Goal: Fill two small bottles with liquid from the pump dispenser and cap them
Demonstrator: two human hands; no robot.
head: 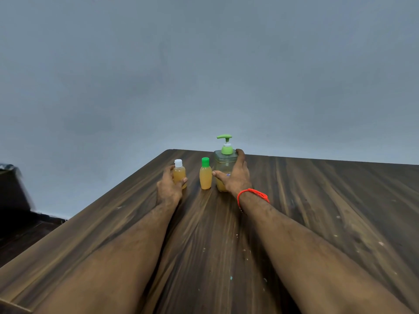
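Note:
Near the far edge of the wooden table (317,211) three containers stand upright in a row. A small white-capped bottle (179,172) full of orange liquid is on the left, and my left hand (169,189) wraps around its lower part. In the middle, a small green-capped bottle (205,173), also full of orange liquid, stands free between my hands. On the right is the clear pump dispenser (223,159) with a green pump head and a little orange liquid at the bottom. My right hand (235,175) grips its side, thumb pointing toward the green-capped bottle.
The table's left edge runs diagonally from the far corner (169,151) toward me, with dark floor (22,232) beyond it. A plain grey wall (204,75) rises behind the table. My right wrist wears a red thread (254,193).

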